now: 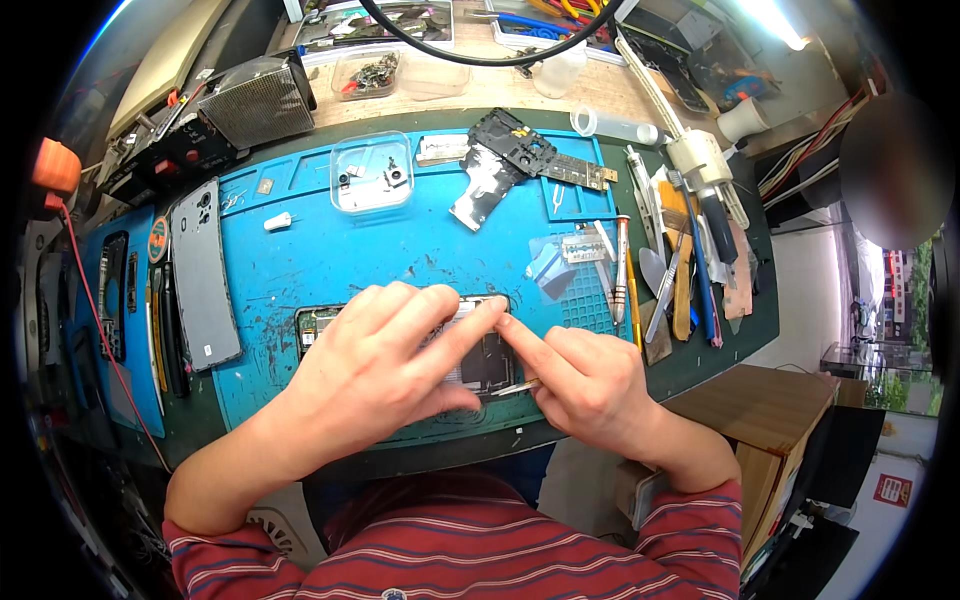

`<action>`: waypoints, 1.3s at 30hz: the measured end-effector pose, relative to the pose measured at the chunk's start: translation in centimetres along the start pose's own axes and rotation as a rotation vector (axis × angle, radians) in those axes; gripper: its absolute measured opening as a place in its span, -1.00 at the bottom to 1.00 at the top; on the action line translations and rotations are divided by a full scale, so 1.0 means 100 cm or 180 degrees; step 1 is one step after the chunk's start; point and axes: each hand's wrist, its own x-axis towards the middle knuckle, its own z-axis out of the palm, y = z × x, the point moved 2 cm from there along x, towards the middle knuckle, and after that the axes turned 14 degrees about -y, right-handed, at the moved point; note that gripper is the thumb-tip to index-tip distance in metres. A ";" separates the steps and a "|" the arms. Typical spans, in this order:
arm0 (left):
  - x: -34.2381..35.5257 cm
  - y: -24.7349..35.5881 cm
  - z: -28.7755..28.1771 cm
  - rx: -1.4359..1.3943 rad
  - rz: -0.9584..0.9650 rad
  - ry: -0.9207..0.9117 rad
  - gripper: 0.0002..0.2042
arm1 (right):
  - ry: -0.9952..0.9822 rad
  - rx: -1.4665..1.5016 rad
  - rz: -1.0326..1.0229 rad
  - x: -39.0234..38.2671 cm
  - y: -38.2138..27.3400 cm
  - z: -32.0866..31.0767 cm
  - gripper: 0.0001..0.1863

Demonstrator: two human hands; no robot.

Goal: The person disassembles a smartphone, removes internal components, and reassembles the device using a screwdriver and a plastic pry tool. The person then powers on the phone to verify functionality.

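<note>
An opened phone [488,365] lies on the blue repair mat [330,250] in front of me, its inner parts bare. My left hand [375,355] is spread over its left and middle, hiding much of it; the index fingertip presses the far right corner. At that same corner the outstretched index finger of my right hand [585,380] touches down. The other right fingers are curled round thin metal tweezers [515,388], whose tips point left over the phone's near edge.
Beyond the phone are a clear box of small parts [371,175] and a dark phone frame with boards [510,150]. A grey back cover [205,280] lies left. Blades [585,248], a screwdriver [621,265] and several brushes and tools lie right. A cable [490,62] arches overhead.
</note>
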 end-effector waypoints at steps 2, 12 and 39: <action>0.000 -0.001 -0.001 -0.0182 -0.0059 0.0017 -0.19 | -0.0022 -0.0016 -0.0014 0.001 0.000 -0.001 -0.32; -0.007 -0.001 -0.001 -0.0192 -0.0015 0.0016 -0.24 | -0.0357 -0.0243 -0.0161 0.003 0.001 -0.006 -0.26; -0.008 0.008 0.004 0.0314 -0.0085 0.0040 -0.31 | -0.0331 -0.0479 -0.0214 0.005 0.000 -0.004 -0.31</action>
